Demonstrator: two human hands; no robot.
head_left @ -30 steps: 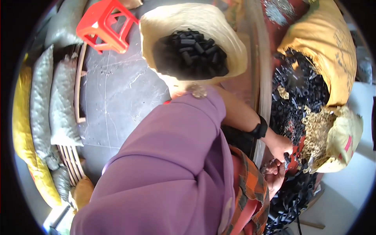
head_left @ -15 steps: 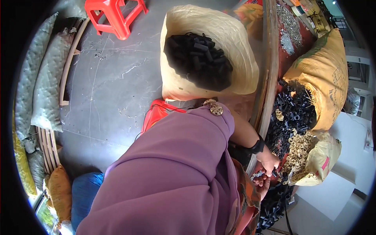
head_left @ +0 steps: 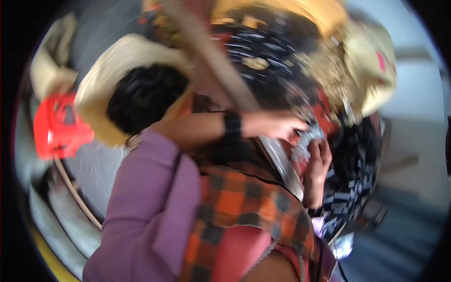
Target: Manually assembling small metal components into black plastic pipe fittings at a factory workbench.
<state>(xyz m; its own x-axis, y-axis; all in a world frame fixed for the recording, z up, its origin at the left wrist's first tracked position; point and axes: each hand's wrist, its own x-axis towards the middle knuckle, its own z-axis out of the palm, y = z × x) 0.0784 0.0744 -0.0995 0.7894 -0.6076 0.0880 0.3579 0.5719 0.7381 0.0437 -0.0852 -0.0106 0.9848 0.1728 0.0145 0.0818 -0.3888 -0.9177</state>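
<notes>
My left hand [head_left: 277, 126], with a black band on its wrist, reaches in from the left over the worktable. Its fingers are closed in a pinch, and blur hides what is between them. Beside it, lower and to the right, is my right hand [head_left: 318, 162]. Its fingers are bent and apart at the edge of a small heap of silvery metal pieces [head_left: 307, 141]. The heap lies on the red tabletop [head_left: 330, 113] between both hands. Above the hands spreads a blurred pile of black plastic parts [head_left: 268, 70]. Tan ring-like pieces [head_left: 331, 77] lie next to it.
A wooden table edge [head_left: 225, 75] runs diagonally past my left forearm. An open pale sack [head_left: 101, 77] of black tube-like pieces stands on the left, by a red stool [head_left: 61, 127]. A cream sack [head_left: 373, 61] lies beyond the rings. More black parts [head_left: 350, 188] sit at the right.
My view has swung right toward the table, so the sack and stool now lie further left and both hands show larger. My hands are slightly further apart, with the silvery heap between them.
</notes>
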